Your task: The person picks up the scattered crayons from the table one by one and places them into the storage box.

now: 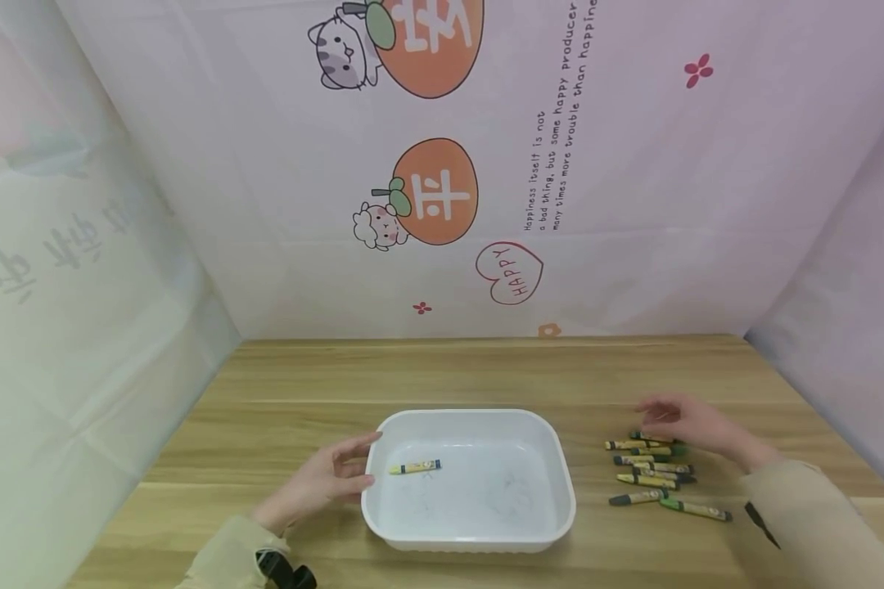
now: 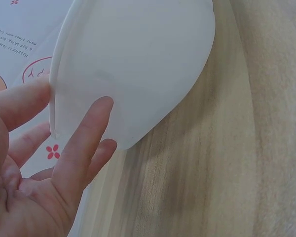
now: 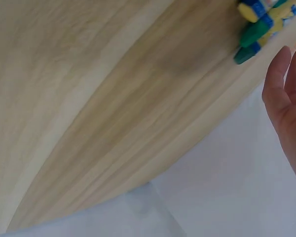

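Note:
A white plastic tub [image 1: 479, 536] stands on the wooden table, and one yellow crayon [image 1: 415, 467] lies inside near its left wall. My left hand [image 1: 331, 478] is at the tub's left side, its fingers extended against the outer wall and rim; the left wrist view shows fingertips [image 2: 104, 103] right at the white wall. On the right, several paper-wrapped crayons [image 1: 648, 481] in yellow, green and dark tones lie in a loose pile. Above the pile's far end hovers my right hand [image 1: 681, 421], fingers loosely bent. Nothing shows between those fingers in the right wrist view.
A printed white cloth [image 1: 287, 270] hangs behind the table [image 1: 302, 376], with similar cloth along both sides. A green crayon [image 1: 696, 510] and a dark crayon [image 1: 638, 497] lie at the pile's near edge. Bare wood separates tub and pile.

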Tool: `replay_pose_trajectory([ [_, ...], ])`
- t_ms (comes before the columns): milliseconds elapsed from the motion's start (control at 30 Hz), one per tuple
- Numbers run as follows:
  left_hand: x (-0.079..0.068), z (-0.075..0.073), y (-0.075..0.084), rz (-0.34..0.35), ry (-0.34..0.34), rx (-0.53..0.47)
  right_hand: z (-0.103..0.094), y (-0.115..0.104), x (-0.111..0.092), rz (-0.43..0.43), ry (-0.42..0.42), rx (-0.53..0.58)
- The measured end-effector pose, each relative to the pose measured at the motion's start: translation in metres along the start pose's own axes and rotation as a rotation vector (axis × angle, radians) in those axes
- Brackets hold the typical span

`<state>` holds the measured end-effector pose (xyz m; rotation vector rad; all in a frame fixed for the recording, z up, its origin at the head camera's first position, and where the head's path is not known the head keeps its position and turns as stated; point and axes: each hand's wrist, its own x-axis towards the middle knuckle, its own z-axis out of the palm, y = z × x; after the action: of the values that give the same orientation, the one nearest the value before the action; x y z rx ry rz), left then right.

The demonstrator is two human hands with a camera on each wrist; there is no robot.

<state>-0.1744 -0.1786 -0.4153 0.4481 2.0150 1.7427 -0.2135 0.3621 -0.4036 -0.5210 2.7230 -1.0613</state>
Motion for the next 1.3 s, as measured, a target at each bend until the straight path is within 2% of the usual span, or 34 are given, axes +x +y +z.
replay_pose_trajectory([
  [167,-0.002,0.0,0.001,0.01,-0.01,0.003,-0.001,0.011,-0.002,-0.003,0.009,-0.077],
  [333,-0.002,0.001,0.003,0.012,-0.014,0.007,-0.002,0.019,-0.003,0.029,0.012,-0.155],
  [567,-0.002,0.001,0.003,0.015,-0.03,0.001,-0.002,0.029,0.0,0.058,0.001,-0.165],
  [800,-0.002,0.0,0.002,0.017,-0.027,0.003,-0.001,0.032,0.003,0.042,-0.016,-0.185],
  [1067,-0.002,0.001,0.001,0.018,-0.026,-0.001,-0.002,0.028,0.001,0.054,0.002,-0.16],
  [1300,-0.002,-0.001,-0.001,0.019,-0.023,-0.002,-0.007,0.007,0.006,-0.008,0.014,-0.139],
])
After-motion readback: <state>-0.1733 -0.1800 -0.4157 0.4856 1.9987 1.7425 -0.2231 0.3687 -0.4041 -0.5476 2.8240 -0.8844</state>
